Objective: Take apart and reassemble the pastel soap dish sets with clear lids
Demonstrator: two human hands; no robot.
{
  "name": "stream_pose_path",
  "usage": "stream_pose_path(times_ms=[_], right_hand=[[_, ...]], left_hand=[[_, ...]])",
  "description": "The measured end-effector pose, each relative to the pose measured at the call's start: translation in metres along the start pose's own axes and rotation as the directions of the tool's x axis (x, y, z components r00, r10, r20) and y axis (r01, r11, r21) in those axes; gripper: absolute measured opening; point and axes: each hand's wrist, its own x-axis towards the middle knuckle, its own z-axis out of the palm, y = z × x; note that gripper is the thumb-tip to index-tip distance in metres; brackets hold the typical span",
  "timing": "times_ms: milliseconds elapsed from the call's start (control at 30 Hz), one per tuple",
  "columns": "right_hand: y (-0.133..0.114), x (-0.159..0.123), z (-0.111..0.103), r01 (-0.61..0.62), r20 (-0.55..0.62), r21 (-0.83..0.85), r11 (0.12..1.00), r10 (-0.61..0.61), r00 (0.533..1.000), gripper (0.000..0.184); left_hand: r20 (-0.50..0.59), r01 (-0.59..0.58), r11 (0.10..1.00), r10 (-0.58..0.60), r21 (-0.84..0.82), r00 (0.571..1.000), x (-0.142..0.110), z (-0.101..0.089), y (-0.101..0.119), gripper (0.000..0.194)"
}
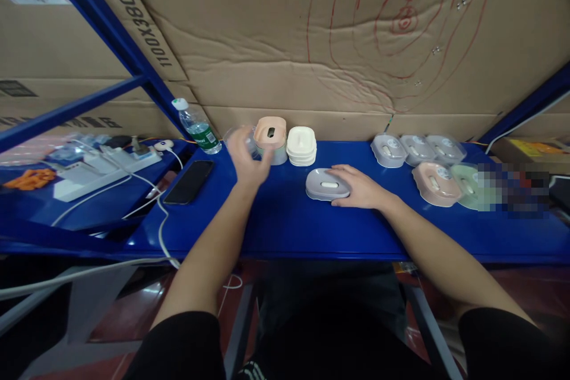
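My right hand (pixel 360 186) grips the right end of a lilac oval box (pixel 320 190) on the blue table, fingers behind and thumb in front. A small white oblong piece (pixel 329 184) sits in the middle of its top. Blurred by motion, my left hand (pixel 249 157) reaches to clear plastic covers (pixel 232 138), its thumb apart from the fingers. Whether it touches them I cannot tell. Just right of it stands a stack of peach tubs (pixel 271 124), with greenish and greyish ones underneath. Beside that rises a stack of cream-coloured parts (pixel 302 145).
Several lidded boxes stand on the right: lilac ones (pixel 388 151), a pink one (pixel 439 185) and a green one (pixel 469 184). A water bottle (pixel 202 132) and a phone (pixel 189 181) are on the left, near power strips (pixel 107 169) and cables. Cardboard (pixel 267 35) walls the back.
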Motion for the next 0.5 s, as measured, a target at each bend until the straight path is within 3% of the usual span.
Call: stream_pose_path(times_ms=[33, 67, 133, 233, 300, 400, 500], right_hand=[[-0.001, 0.0, 0.0, 0.001, -0.015, 0.01, 1.0, -0.001, 1.0, 0.097], [-0.001, 0.0, 0.0, 0.003, -0.032, 0.022, 1.0, -0.002, 0.999, 0.096], [-0.002, 0.0, 0.0, 0.016, -0.084, 0.051, 0.999, -0.011, 0.996, 0.097], [-0.001, -0.001, -0.001, 0.072, -0.198, 0.099, 0.993, -0.051, 0.979, 0.101], [-0.001, -0.001, -0.001, 0.116, -0.255, 0.117, 0.986, -0.083, 0.963, 0.105], [-0.003, -0.001, 0.0, 0.158, -0.283, 0.128, 0.979, -0.116, 0.952, 0.108], [-0.005, -0.001, 0.0, 0.179, -0.301, 0.138, 0.974, -0.13, 0.945, 0.109]], left_hand=[[0.118, -0.124, 0.99, 0.131, -0.069, 0.984, -0.004, 0.002, 0.013, 0.068], [0.224, -0.249, 0.956, 0.28, -0.157, 0.934, -0.008, 0.005, 0.025, 0.071], [0.371, -0.405, 0.856, 0.507, -0.321, 0.778, -0.018, 0.012, 0.048, 0.078], [0.467, -0.465, 0.777, 0.628, -0.425, 0.623, -0.03, 0.023, 0.065, 0.085], [0.519, -0.446, 0.782, 0.623, -0.437, 0.585, -0.035, 0.028, 0.066, 0.093], [0.577, -0.378, 0.828, 0.56, -0.414, 0.594, -0.039, 0.032, 0.059, 0.108], [0.629, -0.301, 0.86, 0.507, -0.412, 0.59, -0.039, 0.032, 0.055, 0.111]])
